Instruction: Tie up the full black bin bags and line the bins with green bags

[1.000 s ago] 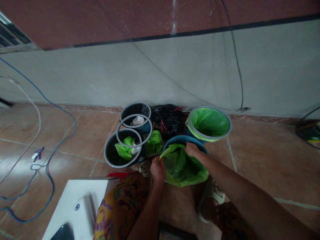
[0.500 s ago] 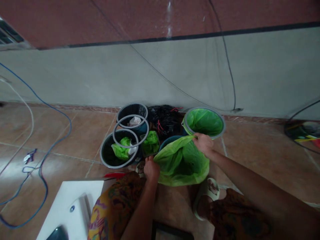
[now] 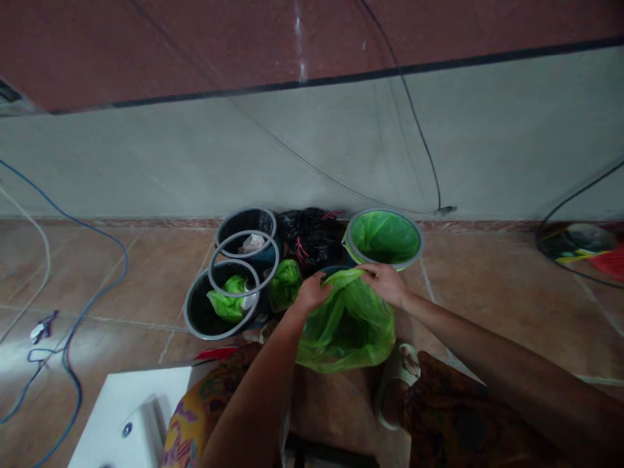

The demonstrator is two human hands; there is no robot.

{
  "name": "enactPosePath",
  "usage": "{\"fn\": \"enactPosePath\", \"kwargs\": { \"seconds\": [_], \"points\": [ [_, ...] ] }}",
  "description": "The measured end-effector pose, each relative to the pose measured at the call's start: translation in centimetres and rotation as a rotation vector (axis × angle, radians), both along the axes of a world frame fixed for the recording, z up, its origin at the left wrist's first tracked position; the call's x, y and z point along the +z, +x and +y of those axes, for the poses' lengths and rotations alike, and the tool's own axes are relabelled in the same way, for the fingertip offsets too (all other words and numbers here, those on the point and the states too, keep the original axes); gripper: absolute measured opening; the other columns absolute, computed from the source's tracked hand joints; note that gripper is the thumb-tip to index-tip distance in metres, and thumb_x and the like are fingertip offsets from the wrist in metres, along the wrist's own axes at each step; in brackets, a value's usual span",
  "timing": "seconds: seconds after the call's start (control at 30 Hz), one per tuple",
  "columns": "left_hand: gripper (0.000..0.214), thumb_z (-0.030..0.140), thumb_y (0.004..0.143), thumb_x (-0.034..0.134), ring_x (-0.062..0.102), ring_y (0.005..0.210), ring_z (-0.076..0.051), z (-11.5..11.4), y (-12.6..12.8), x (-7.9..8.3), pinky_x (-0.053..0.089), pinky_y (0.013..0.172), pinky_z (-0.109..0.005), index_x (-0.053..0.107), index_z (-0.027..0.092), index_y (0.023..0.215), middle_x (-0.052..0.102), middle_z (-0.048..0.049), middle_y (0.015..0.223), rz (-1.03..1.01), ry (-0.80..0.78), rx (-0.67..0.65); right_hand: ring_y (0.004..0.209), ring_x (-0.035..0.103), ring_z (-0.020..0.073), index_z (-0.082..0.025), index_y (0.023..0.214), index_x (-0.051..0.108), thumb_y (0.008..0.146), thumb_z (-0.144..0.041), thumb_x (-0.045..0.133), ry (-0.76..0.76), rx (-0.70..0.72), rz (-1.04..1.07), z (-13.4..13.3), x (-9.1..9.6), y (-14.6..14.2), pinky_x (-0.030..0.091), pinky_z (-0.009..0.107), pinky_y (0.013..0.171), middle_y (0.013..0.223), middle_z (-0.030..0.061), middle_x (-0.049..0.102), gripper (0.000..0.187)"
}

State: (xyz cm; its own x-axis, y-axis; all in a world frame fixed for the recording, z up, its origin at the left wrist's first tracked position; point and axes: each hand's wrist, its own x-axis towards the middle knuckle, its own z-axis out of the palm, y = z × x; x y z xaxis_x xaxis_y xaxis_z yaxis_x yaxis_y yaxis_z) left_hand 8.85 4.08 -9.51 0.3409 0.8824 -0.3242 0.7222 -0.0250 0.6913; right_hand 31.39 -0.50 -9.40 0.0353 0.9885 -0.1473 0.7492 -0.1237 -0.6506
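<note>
A green plastic bag (image 3: 348, 331) hangs open toward me over a blue bin, of which only a bit of the far rim (image 3: 336, 268) shows. My left hand (image 3: 313, 292) pinches the bag's far edge on the left. On the right of that same edge, my right hand (image 3: 383, 281) grips the plastic with closed fingers. Behind my right hand stands a bin lined with green plastic (image 3: 385, 237), its grey ring around the top. Left of my left hand is a small container with crumpled green bags (image 3: 285, 283).
Two dark-lined bins (image 3: 195, 312) stand at the left, with a loose grey ring (image 3: 273, 273) resting across them. Black tied bags (image 3: 314, 240) lie against the wall. A white board (image 3: 102, 416) is at lower left, and a blue cable (image 3: 121, 260) crosses the tiles.
My left hand has moved up and right along the bag's edge, from the near left side to the far side. The hands are closer together, and the view has shifted slightly.
</note>
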Motion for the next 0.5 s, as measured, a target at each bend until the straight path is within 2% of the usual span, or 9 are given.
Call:
{"fn": "enactPosePath", "kwargs": {
  "seconds": [0.1, 0.2, 0.27, 0.33, 0.4, 0.5],
  "points": [
    [0.023, 0.012, 0.08, 0.061, 0.067, 0.088, -0.02, 0.7, -0.7, -0.1, 0.048, 0.083, -0.028, 0.073, 0.017, 0.099, 0.075, -0.0065, 0.093, 0.079, 0.044, -0.003, 0.07, 0.065, 0.0163, -0.016, 0.132, 0.061, 0.085, -0.027, 0.063, -0.137, -0.025, 0.066, -0.6, -0.8, 0.4, 0.048, 0.025, 0.065, 0.085, 0.003, 0.074, 0.048],
    [0.014, 0.014, 0.083, 0.061, 0.066, 0.087, -0.018, 0.6, -1.1, 0.0, 0.046, 0.081, -0.026, 0.071, 0.018, 0.091, 0.073, -0.005, 0.091, 0.151, 0.169, 0.06, 0.071, 0.066, 0.0163, -0.011, 0.14, 0.05, 0.076, -0.023, 0.073, -0.299, -0.044, 0.223, -1.7, -2.1, 0.2, 0.048, 0.023, 0.061, 0.087, 0.0045, 0.074, 0.068],
    [0.01, 0.015, 0.083, 0.062, 0.066, 0.087, -0.018, 0.4, -1.2, -0.1, 0.045, 0.08, -0.025, 0.068, 0.019, 0.09, 0.071, -0.0048, 0.091, 0.198, 0.227, 0.091, 0.076, 0.068, 0.0171, -0.012, 0.132, 0.056, 0.076, -0.02, 0.071, -0.381, -0.035, 0.37, -2.4, -2.9, 0.1, 0.051, 0.023, 0.064, 0.093, 0.0062, 0.075, 0.059],
    [0.01, 0.014, 0.083, 0.061, 0.065, 0.088, -0.019, 0.3, -1.3, -0.2, 0.045, 0.079, -0.026, 0.066, 0.019, 0.091, 0.07, -0.0058, 0.093, 0.264, 0.27, 0.105, 0.079, 0.069, 0.0182, -0.013, 0.116, 0.066, 0.079, -0.017, 0.065, -0.401, -0.059, 0.409, -2.7, -3.4, 0.4, 0.052, 0.025, 0.068, 0.095, 0.0073, 0.076, 0.037],
    [0.015, 0.01, 0.083, 0.057, 0.066, 0.088, -0.019, 0.3, -1.7, -0.4, 0.045, 0.078, -0.026, 0.064, 0.019, 0.092, 0.069, -0.0072, 0.095, 0.346, 0.291, 0.12, 0.081, 0.07, 0.0198, -0.015, 0.102, 0.072, 0.079, -0.016, 0.064, -0.339, -0.163, 0.239, -2.7, -3.6, 1.3, 0.052, 0.027, 0.071, 0.094, 0.0071, 0.076, 0.024],
    [0.022, 0.005, 0.083, 0.052, 0.066, 0.089, -0.02, 0.3, -2.4, -0.5, 0.045, 0.078, -0.027, 0.063, 0.018, 0.097, 0.068, -0.0092, 0.1, 0.436, 0.283, 0.111, 0.091, 0.07, 0.0238, -0.018, 0.097, 0.074, 0.075, -0.013, 0.064, -0.211, -0.316, -0.139, -2.3, -3.2, 2.8, 0.052, 0.03, 0.077, 0.096, 0.0059, 0.076, 0.024]
  ]
}}
